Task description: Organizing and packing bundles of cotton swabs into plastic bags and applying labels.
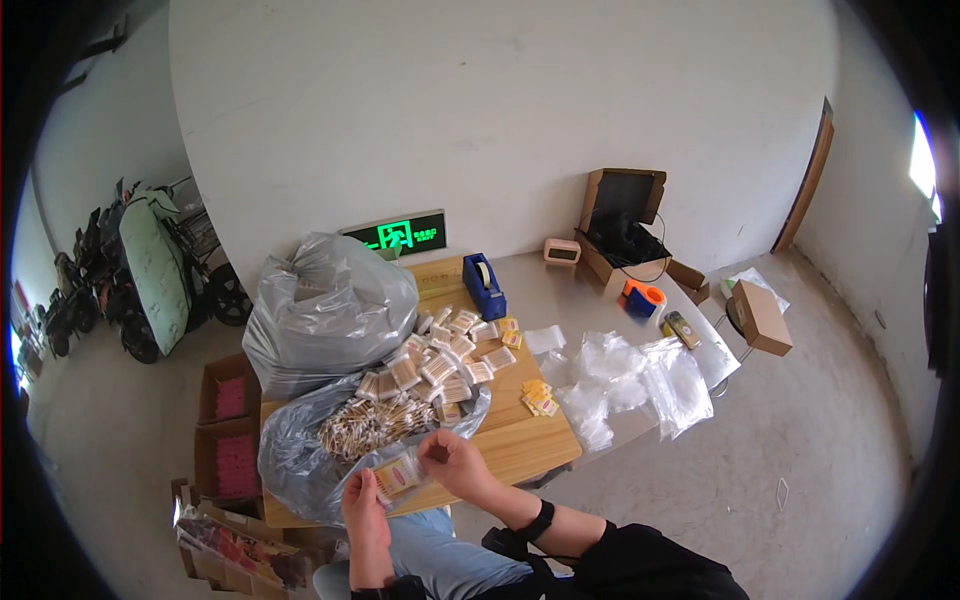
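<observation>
Between my hands, just above the table's near edge, is a small clear plastic bag (397,477) with a yellow-and-white card and cotton swabs in it. My left hand (365,508) pinches its left side. My right hand (458,466) is closed at its right edge, fingertips pressed together on the plastic. Right behind them, a grey plastic sack (290,455) lies open with a heap of loose cotton swabs (375,425). Several filled packets of swabs (440,368) are piled beyond it. A small stack of yellow cards (539,397) lies on the wooden table (515,438) to the right.
A full grey sack (330,310) stands at the back left, beside a lit exit sign (405,234). A blue tape dispenser (484,287) stands near the wall. Clear empty bags (610,375) cover the metal table's front. Cartons with pink contents (236,465) stand on the floor, left.
</observation>
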### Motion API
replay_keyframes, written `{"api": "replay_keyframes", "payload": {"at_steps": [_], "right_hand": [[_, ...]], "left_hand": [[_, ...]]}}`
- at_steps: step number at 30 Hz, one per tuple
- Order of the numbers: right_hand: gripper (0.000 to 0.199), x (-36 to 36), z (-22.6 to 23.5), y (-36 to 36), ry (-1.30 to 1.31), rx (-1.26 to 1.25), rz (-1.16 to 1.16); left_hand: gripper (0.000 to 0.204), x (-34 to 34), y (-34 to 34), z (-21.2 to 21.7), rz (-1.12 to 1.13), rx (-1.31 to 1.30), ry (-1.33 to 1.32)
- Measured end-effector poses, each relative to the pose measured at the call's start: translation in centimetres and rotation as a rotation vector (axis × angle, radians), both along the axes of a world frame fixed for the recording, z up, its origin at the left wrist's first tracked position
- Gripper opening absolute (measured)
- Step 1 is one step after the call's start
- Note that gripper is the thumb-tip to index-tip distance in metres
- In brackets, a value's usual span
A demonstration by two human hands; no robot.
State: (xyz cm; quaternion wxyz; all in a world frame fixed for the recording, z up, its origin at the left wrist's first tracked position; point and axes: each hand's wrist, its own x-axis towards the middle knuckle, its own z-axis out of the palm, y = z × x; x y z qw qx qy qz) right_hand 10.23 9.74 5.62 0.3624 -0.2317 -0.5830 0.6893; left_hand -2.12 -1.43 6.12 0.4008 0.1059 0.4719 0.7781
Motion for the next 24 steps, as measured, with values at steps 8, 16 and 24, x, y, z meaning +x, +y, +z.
{"api": "replay_keyframes", "payload": {"at_steps": [8,16,24], "right_hand": [[0.013,-0.7,0.1,0.8,0.109,-0.075,0.019],[0.037,-1.6,2.3,0.5,-0.052,-0.055,0.167],[0.030,-1.7,1.7,0.3,-0.013,-0.206,0.169]], "left_hand": [[0.017,-1.5,0.7,-0.3,0.119,-0.113,0.278],[0.014,-1.5,2.2,0.5,0.121,-0.023,0.248],[0.014,-2.0,1.9,0.1,0.103,-0.036,0.045]]}}
